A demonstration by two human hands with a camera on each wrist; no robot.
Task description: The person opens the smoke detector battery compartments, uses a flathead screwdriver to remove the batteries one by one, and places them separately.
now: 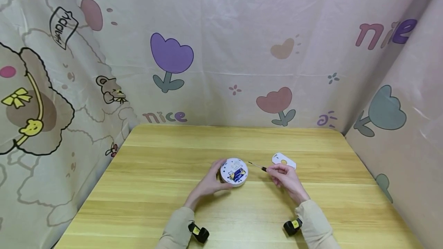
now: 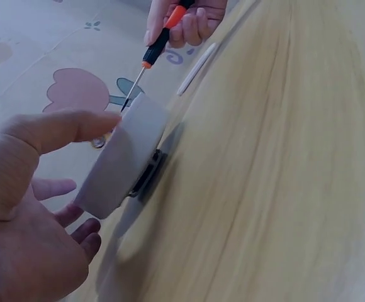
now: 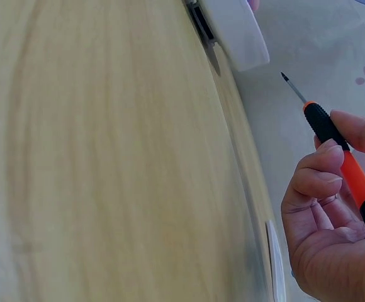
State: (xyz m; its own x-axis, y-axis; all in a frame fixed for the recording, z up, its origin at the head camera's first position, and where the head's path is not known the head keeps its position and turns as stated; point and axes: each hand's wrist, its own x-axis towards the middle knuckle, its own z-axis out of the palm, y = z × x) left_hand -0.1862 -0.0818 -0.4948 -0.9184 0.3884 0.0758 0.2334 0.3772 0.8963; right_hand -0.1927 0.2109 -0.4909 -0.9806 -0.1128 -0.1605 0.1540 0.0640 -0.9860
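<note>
A round white device (image 1: 234,171) is near the middle of the table, its upward face bearing small dark marks and a blue-and-yellow patch. My left hand (image 1: 211,181) holds its left side, thumb and fingers spread around the rim. A dark part (image 2: 147,174) shows under the device in the left wrist view. In my right hand (image 1: 286,180) is a screwdriver (image 3: 357,173) with a black and orange handle, pinched between thumb and fingers. Its thin tip points at the device; in the right wrist view a gap separates them. Behind the right hand lies a flat white plate (image 1: 278,158) with a hole.
The wooden table (image 1: 138,191) extends on both sides of the hands. A printed curtain (image 1: 214,49) hangs behind it and along both sides. Black wrist cameras, left (image 1: 199,233) and right (image 1: 292,227), sit by the sleeves close to the tabletop.
</note>
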